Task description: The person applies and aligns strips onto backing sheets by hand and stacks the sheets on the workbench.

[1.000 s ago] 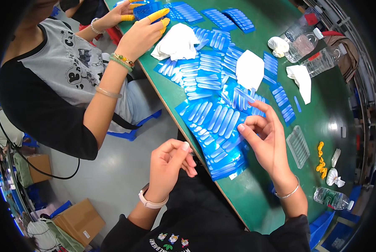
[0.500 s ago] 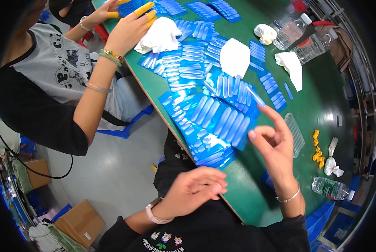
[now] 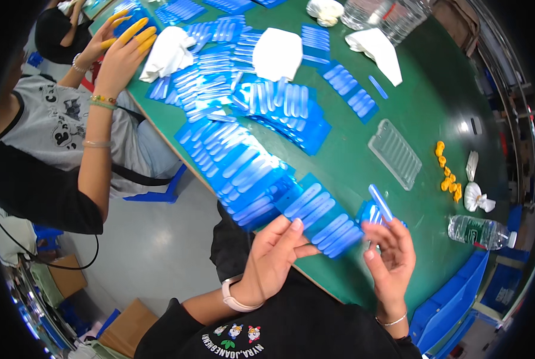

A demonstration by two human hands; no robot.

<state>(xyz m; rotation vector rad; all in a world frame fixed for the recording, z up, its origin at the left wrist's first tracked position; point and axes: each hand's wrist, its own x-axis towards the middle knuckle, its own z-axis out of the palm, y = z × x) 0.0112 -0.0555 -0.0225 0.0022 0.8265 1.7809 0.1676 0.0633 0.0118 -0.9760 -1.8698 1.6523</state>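
My left hand (image 3: pixel 273 258): pinching blue sheet (image 3: pixel 320 219). Right hand (image 3: pixel 394 268), beside sheet: half-curled, thumb apart, strip (image 3: pixel 380 202) at fingertip. Strip-handling, seemingly; next needs steadiness.

Two hands of the wearer, the left hand (image 3: pixel 273 260) and the right hand (image 3: pixel 392 263); two co-worker's hands (image 3: pixel 121 63); one held blue sheet (image 3: pixel 321 215); one ribbed clear tray (image 3: pixel 395 154); one pale wristband (image 3: pixel 237 298); at least three clear bottles (image 3: pixel 478 232); two cardboard boxes (image 3: pixel 130 329); small yellow pieces (image 3: pixel 446 184) and piled blue sheets (image 3: pixel 234 158) too heaped to count
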